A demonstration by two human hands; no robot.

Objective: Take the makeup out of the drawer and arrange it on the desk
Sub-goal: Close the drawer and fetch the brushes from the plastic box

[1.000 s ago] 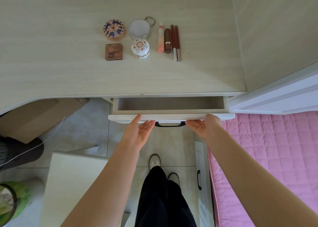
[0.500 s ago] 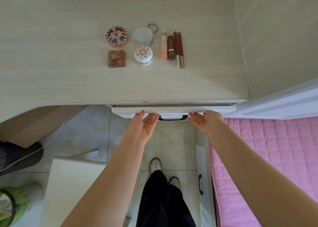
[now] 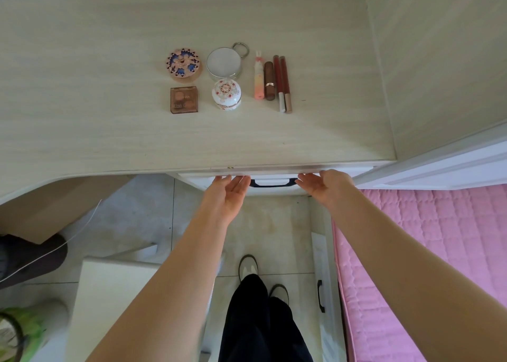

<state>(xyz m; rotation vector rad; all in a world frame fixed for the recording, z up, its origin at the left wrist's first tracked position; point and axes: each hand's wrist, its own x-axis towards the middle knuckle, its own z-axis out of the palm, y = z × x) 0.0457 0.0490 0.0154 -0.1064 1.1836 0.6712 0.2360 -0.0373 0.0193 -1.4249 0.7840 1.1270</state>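
Under pale wood-grain desk (image 3: 109,131) edge: left hand (image 3: 226,194) and right hand (image 3: 326,184) flat, fingers straight, pressing white drawer front (image 3: 271,182) beside black handle (image 3: 273,183); nothing held.

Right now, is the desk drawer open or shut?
Almost shut. The drawer front sits just under the desk edge, no inside showing, both hands flat against it.

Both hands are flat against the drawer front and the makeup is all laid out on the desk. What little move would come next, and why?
Probably a last short push, then letting go. The left hand and right hand press with straight fingers on the drawer front, either side of its dark handle, and only a thin strip of it shows below the desk edge. The makeup already lies in neat rows.
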